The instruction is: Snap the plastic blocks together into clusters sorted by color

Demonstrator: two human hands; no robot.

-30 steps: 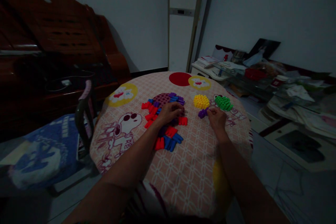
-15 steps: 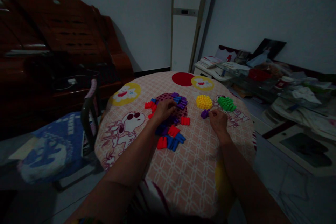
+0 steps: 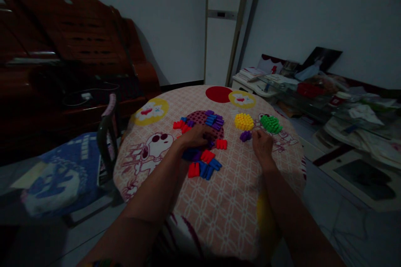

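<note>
My left hand (image 3: 198,134) reaches over a loose pile of plastic pieces, its fingers apart and bent down above the purple pieces (image 3: 211,143). The shadow under the palm hides part of the pile. Red pieces (image 3: 207,157), blue pieces (image 3: 206,170) and more purple ones lie around it, some side by side. My right hand (image 3: 262,142) is closed, resting just right of a small purple cluster (image 3: 245,135), slightly apart from it. Whether anything is inside its fingers is hidden. Behind it stand a tight yellow group (image 3: 244,121) and a green group (image 3: 271,124) of small pieces.
A patterned cloth covers the round table (image 3: 232,200). To the left is a chair (image 3: 108,133) with a blue cushion, and a wooden bench (image 3: 78,41) behind it. A cluttered glass-topped cabinet (image 3: 300,91) stands at the right. A tall white unit (image 3: 221,46) is at the back.
My left hand has moved right and nearer to me over the pile. My right hand has drawn slightly right, off the purple cluster, which stays on the cloth.
</note>
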